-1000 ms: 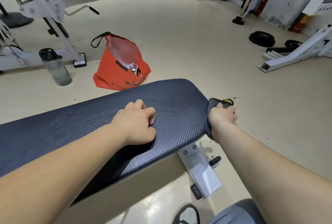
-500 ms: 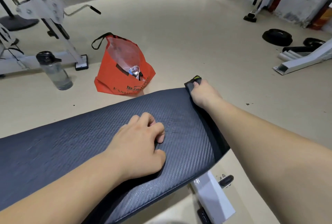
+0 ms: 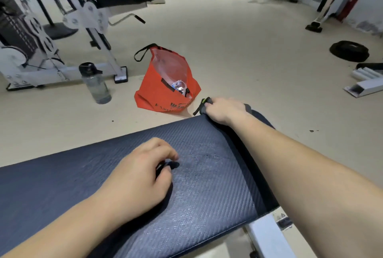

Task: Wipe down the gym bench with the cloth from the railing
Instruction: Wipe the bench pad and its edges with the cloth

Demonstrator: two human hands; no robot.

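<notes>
The gym bench (image 3: 207, 185) has a dark blue textured pad that fills the lower half of the view. My right hand (image 3: 224, 110) is closed on a dark grey cloth (image 3: 202, 107) with a green tag, pressed against the pad's far edge near its right end. Most of the cloth is hidden under the hand. My left hand (image 3: 141, 175) rests on top of the pad near its middle, fingers curled, holding nothing.
An orange bag (image 3: 165, 85) sits on the floor just beyond the bench. A grey water bottle (image 3: 95, 83) stands left of it, by a white exercise machine (image 3: 62, 29). Black weight plates (image 3: 349, 50) and a white frame (image 3: 364, 87) lie at right.
My right hand has slid the cloth from the bench's right end around the corner and leftward along the far edge. My left hand has stayed resting on the pad.
</notes>
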